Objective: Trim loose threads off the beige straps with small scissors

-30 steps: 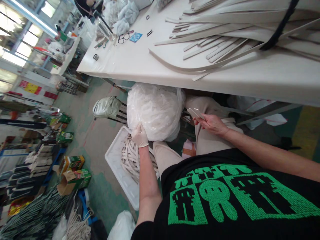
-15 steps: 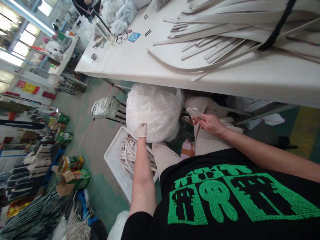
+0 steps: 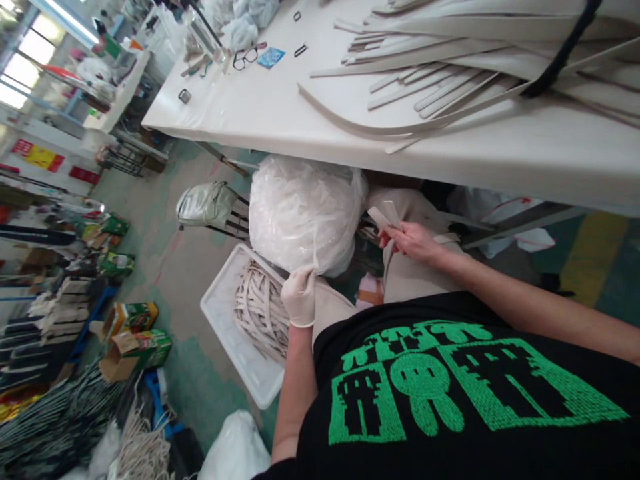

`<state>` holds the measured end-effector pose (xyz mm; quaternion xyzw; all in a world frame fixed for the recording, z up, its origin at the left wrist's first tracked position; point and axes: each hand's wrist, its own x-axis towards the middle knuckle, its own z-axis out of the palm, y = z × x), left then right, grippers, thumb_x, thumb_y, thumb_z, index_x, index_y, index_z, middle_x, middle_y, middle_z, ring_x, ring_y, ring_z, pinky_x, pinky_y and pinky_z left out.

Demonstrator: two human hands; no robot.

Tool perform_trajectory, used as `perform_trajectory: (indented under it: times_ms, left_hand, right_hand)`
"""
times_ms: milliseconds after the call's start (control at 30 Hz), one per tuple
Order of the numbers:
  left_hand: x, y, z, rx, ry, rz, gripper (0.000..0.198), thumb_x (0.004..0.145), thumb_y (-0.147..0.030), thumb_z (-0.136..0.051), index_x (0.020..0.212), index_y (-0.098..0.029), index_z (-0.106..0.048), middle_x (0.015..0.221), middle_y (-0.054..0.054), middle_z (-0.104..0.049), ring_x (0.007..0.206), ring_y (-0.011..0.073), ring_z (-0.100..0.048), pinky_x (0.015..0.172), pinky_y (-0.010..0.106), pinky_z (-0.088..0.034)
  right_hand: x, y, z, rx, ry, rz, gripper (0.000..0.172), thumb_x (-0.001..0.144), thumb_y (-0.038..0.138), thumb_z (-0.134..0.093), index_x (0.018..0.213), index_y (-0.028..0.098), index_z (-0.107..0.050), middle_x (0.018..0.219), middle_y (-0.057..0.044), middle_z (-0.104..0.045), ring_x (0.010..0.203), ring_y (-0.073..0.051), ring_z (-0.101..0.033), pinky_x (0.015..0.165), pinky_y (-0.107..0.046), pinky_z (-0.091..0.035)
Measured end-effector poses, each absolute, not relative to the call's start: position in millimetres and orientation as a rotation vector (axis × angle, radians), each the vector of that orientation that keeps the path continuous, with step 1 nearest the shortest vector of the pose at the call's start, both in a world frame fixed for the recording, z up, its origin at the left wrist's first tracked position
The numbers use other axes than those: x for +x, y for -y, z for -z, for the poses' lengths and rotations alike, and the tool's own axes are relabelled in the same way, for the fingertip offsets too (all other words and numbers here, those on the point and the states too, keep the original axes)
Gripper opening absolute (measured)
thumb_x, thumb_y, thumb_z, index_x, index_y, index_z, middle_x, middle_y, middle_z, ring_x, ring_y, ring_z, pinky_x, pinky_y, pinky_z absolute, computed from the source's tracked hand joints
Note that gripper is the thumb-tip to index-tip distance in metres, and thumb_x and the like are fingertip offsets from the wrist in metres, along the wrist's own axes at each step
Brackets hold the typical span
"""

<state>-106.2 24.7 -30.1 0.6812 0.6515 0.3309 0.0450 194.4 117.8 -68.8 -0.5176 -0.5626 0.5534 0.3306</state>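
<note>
Right of centre, two pale strips [image 3: 383, 217] jut beyond the gripping fingers of the right hand [image 3: 416, 241]; at centre, the gloved left hand [image 3: 299, 298] pinches a thin white strand [image 3: 315, 250] at the plastic bag [image 3: 300, 210].

A pale strand [image 3: 315, 248] disappears into the curled, gloved left hand [image 3: 299, 297]; strip or plastic, I can't tell. The right hand [image 3: 413, 241] hides the lower ends of pale strips [image 3: 384, 218]. Cloudy plastic obscures the big bag's [image 3: 303, 213] contents. The tabletop strap bundle [image 3: 440, 60] runs out of view.
</note>
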Motion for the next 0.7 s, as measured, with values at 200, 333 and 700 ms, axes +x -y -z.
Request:
perform_trajectory:
  times_ms: [200,333,700]
  left_hand:
    - [-91,4,33,2.307,-1.732,-1.162,0.041,0.099,-0.013,-0.052,0.131,-0.028,-0.07,0.118,0.009,-0.076,0.109,0.0197,-0.072,0.095,0.034,-0.056]
    - [-88,9,41,2.339,-1.579,-1.126,0.05,0.098,-0.009,-0.046,0.142,-0.028,-0.062,0.128,0.01,-0.073,0.119,0.0197,-0.068,0.101,0.035,-0.055]
    - [-62,10,36,2.52,-1.275,-0.964,0.043,0.098,-0.017,-0.059,0.137,-0.033,-0.065,0.124,0.005,-0.075,0.118,0.0205,-0.069,0.102,0.036,-0.053]
  right_hand:
    - [148,-90,56,-1.125,1.22,-1.969,0.064,0.077,0.076,-0.07,0.091,0.014,-0.071,0.084,-0.01,-0.075,0.048,-0.007,-0.042,0.046,-0.023,-0.047]
    - [131,-79,48,-1.084,1.178,-2.115,0.057,0.082,0.068,-0.072,0.094,0.012,-0.074,0.088,-0.009,-0.076,0.045,-0.004,-0.035,0.046,-0.022,-0.048]
    - [100,-78,44,-1.24,1.135,-2.159,0.033,0.069,0.041,-0.086,0.073,0.013,-0.069,0.059,-0.001,-0.061,0.051,-0.01,-0.05,0.044,-0.02,-0.042]
